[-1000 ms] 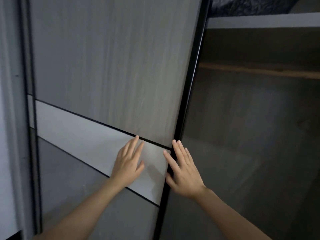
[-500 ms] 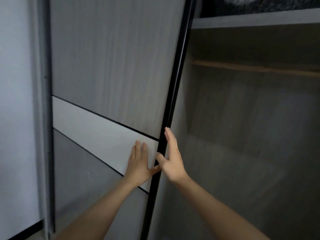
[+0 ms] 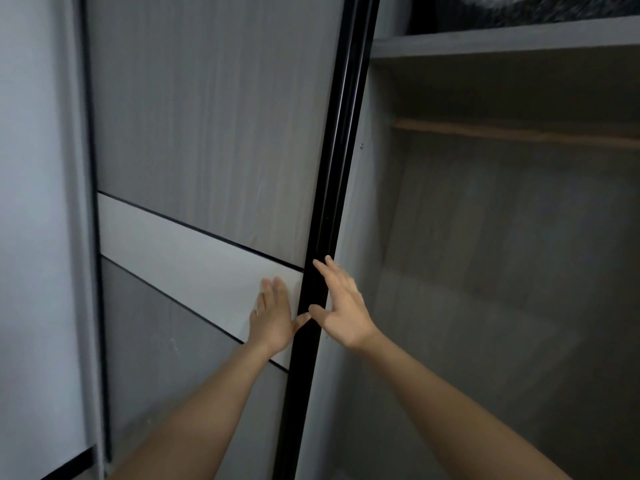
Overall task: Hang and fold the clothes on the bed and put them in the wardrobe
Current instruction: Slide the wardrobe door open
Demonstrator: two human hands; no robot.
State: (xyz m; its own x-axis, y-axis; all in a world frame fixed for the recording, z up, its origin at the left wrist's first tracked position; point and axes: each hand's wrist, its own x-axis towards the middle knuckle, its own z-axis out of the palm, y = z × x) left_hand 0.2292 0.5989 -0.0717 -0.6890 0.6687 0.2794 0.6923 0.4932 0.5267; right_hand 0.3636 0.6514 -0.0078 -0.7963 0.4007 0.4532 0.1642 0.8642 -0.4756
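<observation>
Between the left hand (image 3: 273,320) and the right hand (image 3: 341,306) runs the black edge strip (image 3: 332,202) of the sliding door (image 3: 207,133) of the wardrobe (image 3: 485,271), the only task thing in view; no clothes or bed show. Left hand lies flat with straight, closed fingers on the door's pale band (image 3: 173,244), its thumb touching the strip. Right hand sets straight, slightly spread fingers against the strip from the open side, thumb on its front; neither hand curls round anything. Judging by its height, the door is a stiff, fairly heavy panel that rides a track, and its smooth face gives a palm little grip, so the strip's edge looks the surer place to push. Right of the right hand the compartment stands open, with a rail (image 3: 519,131) above and a shelf (image 3: 502,39) higher, carrying something dark and fluffy (image 3: 519,8). Left of the left hand is a plain wall (image 3: 34,202).
</observation>
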